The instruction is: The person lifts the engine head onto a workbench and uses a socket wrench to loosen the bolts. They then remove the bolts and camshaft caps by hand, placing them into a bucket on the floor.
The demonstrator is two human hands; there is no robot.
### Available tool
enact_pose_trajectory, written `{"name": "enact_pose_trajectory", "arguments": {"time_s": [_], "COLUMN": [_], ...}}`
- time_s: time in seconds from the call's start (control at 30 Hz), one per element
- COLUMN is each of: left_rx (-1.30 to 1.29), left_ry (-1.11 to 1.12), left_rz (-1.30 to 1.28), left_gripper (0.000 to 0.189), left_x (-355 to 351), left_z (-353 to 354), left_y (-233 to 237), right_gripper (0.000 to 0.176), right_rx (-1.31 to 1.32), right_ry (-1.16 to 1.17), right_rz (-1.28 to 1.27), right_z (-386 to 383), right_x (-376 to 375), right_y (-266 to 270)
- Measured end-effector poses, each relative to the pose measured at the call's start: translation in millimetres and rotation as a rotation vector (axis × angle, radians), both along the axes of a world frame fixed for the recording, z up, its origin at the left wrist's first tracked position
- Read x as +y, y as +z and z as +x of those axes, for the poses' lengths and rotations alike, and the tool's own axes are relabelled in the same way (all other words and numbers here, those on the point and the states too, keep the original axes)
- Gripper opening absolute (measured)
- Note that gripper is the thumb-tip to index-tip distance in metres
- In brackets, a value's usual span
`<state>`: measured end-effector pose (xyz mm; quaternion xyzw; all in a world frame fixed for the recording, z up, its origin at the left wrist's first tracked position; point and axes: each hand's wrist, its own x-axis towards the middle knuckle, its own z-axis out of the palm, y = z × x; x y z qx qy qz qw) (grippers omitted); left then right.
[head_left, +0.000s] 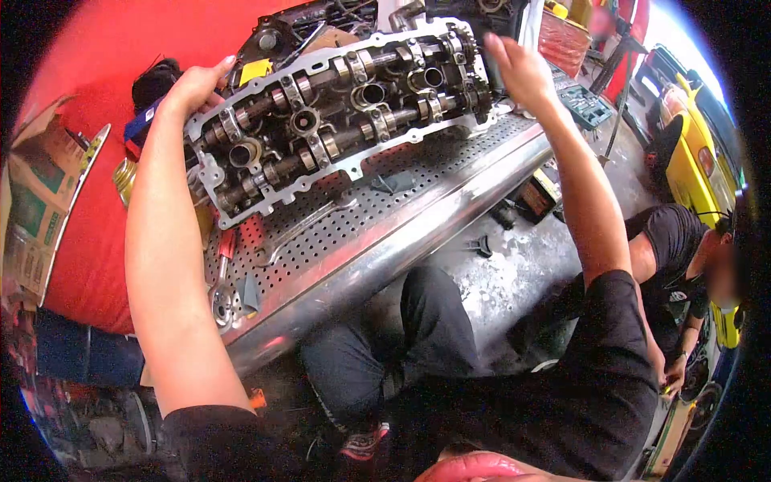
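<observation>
A cylinder head (337, 120) with two camshafts showing lies at a slant over a perforated metal bench (450, 161). My left hand (199, 87) grips its upper left edge, with some fingers hidden behind the casting. Around its right end, beside the dark sprockets, my right hand (520, 71) is closed, and part of its grip is out of sight. Below the casting lie a combination wrench (309, 229) and a ratchet (222, 299) near a red handle (228, 243). A dark grey scrap (393, 183) sits close to its lower edge.
A glass jar (124, 178) and a cardboard box (36, 217) stand at left. Dark engine parts (313, 24) are behind. On the right are an open tool case (586, 106), a crouching person (679, 257) and a yellow car (697, 165). The bench has a rounded metal front edge.
</observation>
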<state>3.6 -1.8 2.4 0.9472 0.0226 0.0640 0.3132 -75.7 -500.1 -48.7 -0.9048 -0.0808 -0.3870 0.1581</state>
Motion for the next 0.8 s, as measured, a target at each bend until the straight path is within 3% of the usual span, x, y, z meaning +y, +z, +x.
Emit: {"name": "enact_pose_trajectory", "arguments": {"time_s": [0.17, 0.2, 0.3, 0.4, 0.47, 0.5, 0.53, 0.67, 0.8], "left_rx": [-0.045, -0.055, -0.059, -0.059, -0.072, -0.035, -0.043, -0.053, -0.021], "left_ry": [0.037, 0.039, 0.042, 0.04, 0.023, 0.029, 0.022, 0.057, 0.067], "left_rz": [0.086, 0.127, 0.104, 0.133, 0.209, 0.174, 0.223, 0.208, 0.122], "left_gripper": [0.08, 0.081, 0.08, 0.078, 0.076, 0.074, 0.072, 0.073, 0.073], "left_x": [0.0, -1.3, -2.4, 0.8, -0.5, -2.6, 2.6, -1.6, -5.6], "left_z": [-4.3, -8.0, -8.8, -1.5, 2.5, 0.9, 6.4, -5.2, -8.3], "left_y": [2.6, 3.9, 2.5, -0.1, -0.9, -1.0, -1.0, 0.2, 3.4], "right_gripper": [0.058, 0.058, 0.056, 0.055, 0.055, 0.057, 0.061, 0.055, 0.047], "right_rx": [0.162, 0.112, 0.012, 0.155, -0.058, 0.012, 0.037, 0.136, 0.087], "right_ry": [-0.043, 0.021, 0.129, -0.005, 0.035, 0.065, 0.056, -0.028, 0.051], "right_rz": [-0.243, -0.168, -0.094, -0.232, -0.048, 0.073, 0.0, -0.328, -0.204], "right_z": [89.9, 100.7, 57.8, 5.1, 19.5, 30.0, 23.6, 112.4, 48.3], "right_x": [-1.6, -1.3, 3.1, 1.4, -8.5, -10.2, 3.2, -4.7, 4.3], "right_y": [32.9, 23.9, 9.3, -5.2, -4.4, 11.7, 34.6, 34.0, 17.4]}}
